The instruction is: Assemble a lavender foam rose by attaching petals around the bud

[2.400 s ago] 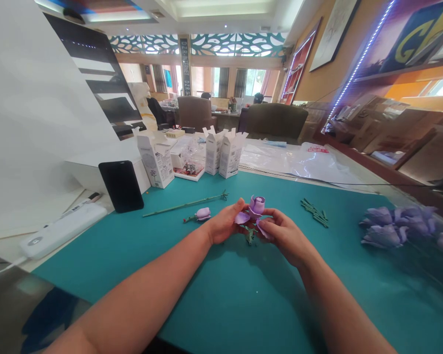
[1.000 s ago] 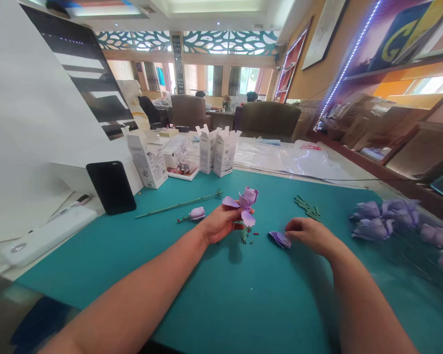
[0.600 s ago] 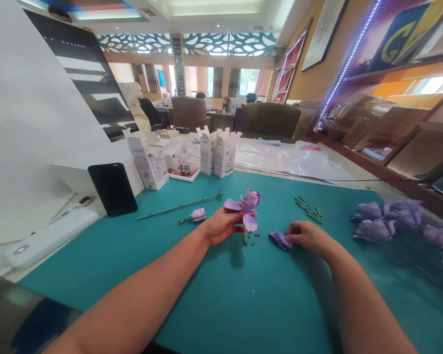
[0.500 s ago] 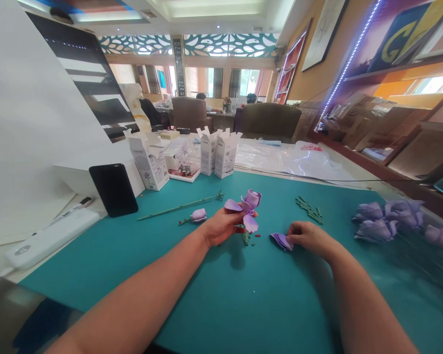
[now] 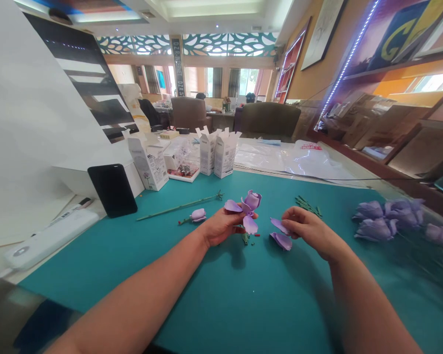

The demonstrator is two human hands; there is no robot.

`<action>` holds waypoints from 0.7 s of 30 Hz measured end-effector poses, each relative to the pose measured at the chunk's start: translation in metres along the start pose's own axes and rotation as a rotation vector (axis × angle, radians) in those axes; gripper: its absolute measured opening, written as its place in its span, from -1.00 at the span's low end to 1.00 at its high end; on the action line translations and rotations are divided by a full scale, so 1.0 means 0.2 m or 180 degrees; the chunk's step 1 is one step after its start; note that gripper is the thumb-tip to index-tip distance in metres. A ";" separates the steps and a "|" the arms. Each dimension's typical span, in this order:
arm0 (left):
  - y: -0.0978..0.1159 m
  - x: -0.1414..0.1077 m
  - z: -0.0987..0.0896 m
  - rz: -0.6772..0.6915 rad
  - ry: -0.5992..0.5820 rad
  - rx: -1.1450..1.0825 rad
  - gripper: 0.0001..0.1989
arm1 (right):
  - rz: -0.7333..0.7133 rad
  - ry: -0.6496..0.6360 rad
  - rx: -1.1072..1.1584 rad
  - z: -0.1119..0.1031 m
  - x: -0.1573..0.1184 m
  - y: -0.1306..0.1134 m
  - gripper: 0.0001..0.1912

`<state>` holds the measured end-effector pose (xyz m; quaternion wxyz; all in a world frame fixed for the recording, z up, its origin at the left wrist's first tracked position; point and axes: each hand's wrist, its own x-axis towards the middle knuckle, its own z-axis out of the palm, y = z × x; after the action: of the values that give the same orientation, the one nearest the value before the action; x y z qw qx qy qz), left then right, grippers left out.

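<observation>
My left hand [image 5: 223,226] is closed around the base of a purple artificial flower [image 5: 251,200], whose bud points up and whose loose outer petals spread outward. To its right, my right hand [image 5: 305,228] pinches a single purple petal [image 5: 278,224] between thumb and fingers, just above the mat. Right below it lies a small stack of petals [image 5: 281,241]. Under the left hand are small green pieces [image 5: 245,239] and a red bit [image 5: 257,235]. A smaller lilac bud [image 5: 198,215] on a short green stem rests left of the hand, with a long green stem [image 5: 180,205] behind it.
Several short green stems [image 5: 305,204] lie beyond my right hand. Finished-looking purple flowers [image 5: 376,228] are at the far right of the green mat [image 5: 221,300]. A black phone [image 5: 112,191], opened white boxes [image 5: 224,155] and clear plastic sheets [image 5: 299,157] line the back and left.
My right hand has lifted one petal off the stack and raised it slightly up. The left hand and its flower have barely moved.
</observation>
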<state>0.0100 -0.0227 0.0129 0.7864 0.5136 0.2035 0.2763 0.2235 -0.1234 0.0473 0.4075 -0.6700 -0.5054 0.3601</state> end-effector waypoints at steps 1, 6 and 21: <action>0.00 0.00 0.00 -0.0004 -0.0001 -0.0011 -0.53 | -0.0059 -0.0057 0.0129 0.02 0.00 -0.01 -0.81; -0.01 0.00 0.01 -0.0002 0.0021 0.0025 -0.54 | -0.0177 -0.0252 0.0528 0.07 -0.01 -0.06 -0.76; 0.01 0.00 0.03 0.0095 -0.0067 0.0264 -0.63 | 0.0157 0.0150 0.0839 0.21 -0.02 -0.13 -0.75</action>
<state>0.0129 -0.0258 0.0165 0.7623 0.5517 0.1989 0.2739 0.1750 -0.1161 0.0535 0.4947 -0.6312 -0.4273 0.4175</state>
